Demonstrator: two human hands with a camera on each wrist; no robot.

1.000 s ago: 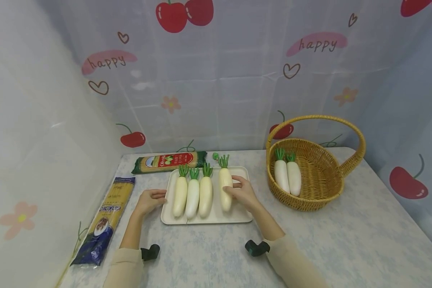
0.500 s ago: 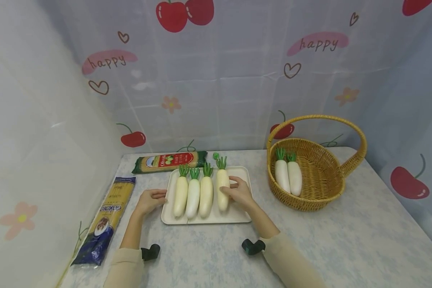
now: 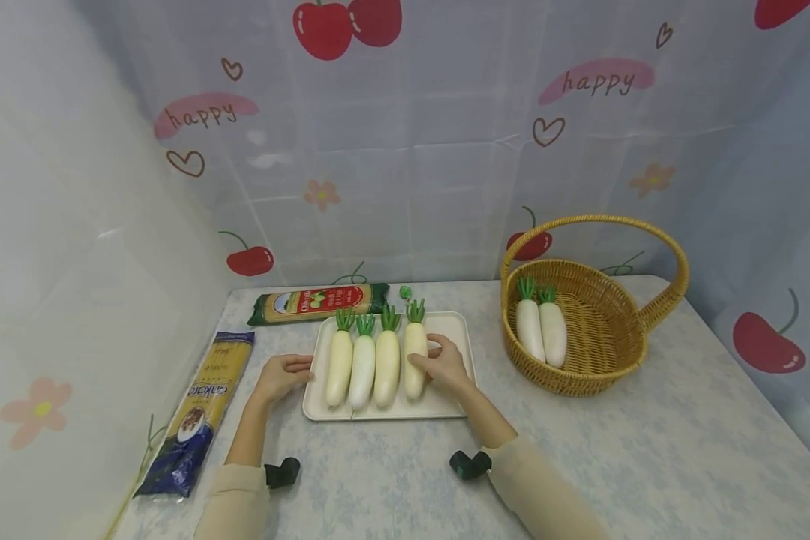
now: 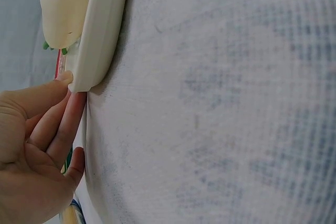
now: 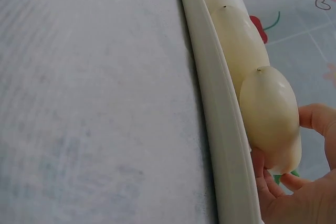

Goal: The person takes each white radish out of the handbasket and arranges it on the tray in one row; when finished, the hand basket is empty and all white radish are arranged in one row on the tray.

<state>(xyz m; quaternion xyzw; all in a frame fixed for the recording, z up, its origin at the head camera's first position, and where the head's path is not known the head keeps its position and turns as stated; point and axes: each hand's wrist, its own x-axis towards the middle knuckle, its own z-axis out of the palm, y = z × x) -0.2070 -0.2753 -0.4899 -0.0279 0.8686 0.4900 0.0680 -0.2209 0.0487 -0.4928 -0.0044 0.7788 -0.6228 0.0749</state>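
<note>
A white rectangular tray (image 3: 445,405) bears a row of white radishes with green tops. My left hand (image 3: 285,377) is at its left end; in the left wrist view the thumb (image 4: 44,97) lies over the tray's rim (image 4: 100,40) and the fingers are under it. With my right hand (image 3: 445,365) I hold the rightmost radish (image 3: 415,360) between thumb and fingers. That radish (image 5: 270,114) lies along the tray, close beside the neighbouring radish (image 3: 386,367). Farther left lie a whiter radish (image 3: 362,371) and a yellowish one (image 3: 339,369).
A wicker basket (image 3: 601,322) with a tall handle stands at the right, two white radishes (image 3: 541,330) inside. Behind the tray lies a green and red pasta packet (image 3: 317,302); a blue and yellow pasta packet (image 3: 196,412) lies at the left. A patterned curtain hangs behind the table.
My right hand has moved the rightmost radish leftward and slightly toward me, narrowing the gap to the other radishes. My left hand has stayed at the tray's left end.
</note>
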